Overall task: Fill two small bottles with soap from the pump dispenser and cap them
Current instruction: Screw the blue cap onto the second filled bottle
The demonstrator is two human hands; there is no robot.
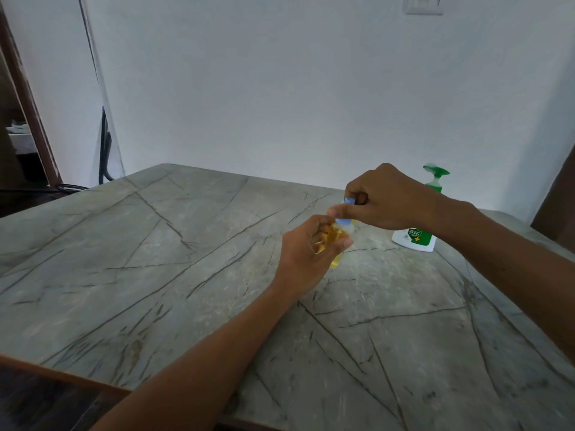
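Observation:
My left hand (306,247) grips a small clear bottle (336,244) holding yellow soap, raised a little above the marble table (186,275). On the bottle's top sits a light blue cap (348,209), pinched by the fingers of my right hand (385,197). Behind my right wrist stands the pump dispenser (418,237), white with a green pump head and label, partly hidden by my arm. Only one small bottle is in view.
The grey veined table runs to a white wall at the back. A dark cable (105,150) hangs at the back left corner. A wooden frame (28,98) stands at the far left, and the table's near edge lies at bottom left.

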